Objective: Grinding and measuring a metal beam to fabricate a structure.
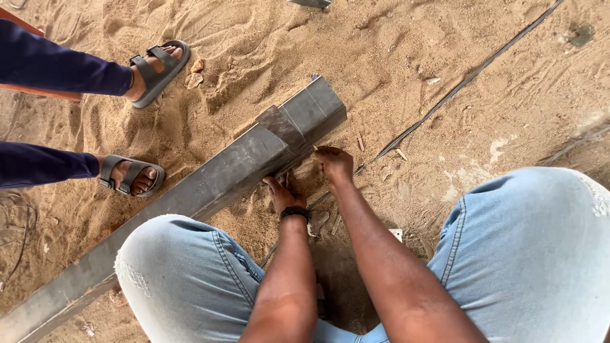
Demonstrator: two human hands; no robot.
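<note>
A long grey square steel tube (pixel 210 184) lies diagonally on sand, its open end at the upper right. A dark flat metal piece (pixel 281 127) rests across the tube near that end. My left hand (pixel 284 190) presses against the tube's near side under the flat piece. My right hand (pixel 335 164) is beside the tube's end, fingers pinched on a small thin marking tool whose tip touches the metal. Both forearms reach out between my knees in light blue jeans.
Another person's feet in grey sandals (pixel 159 71) (pixel 130 176) and dark blue trouser legs stand at the left. A thin dark rod (pixel 464 82) runs diagonally over the sand at the right. Small stones and wood chips lie scattered around.
</note>
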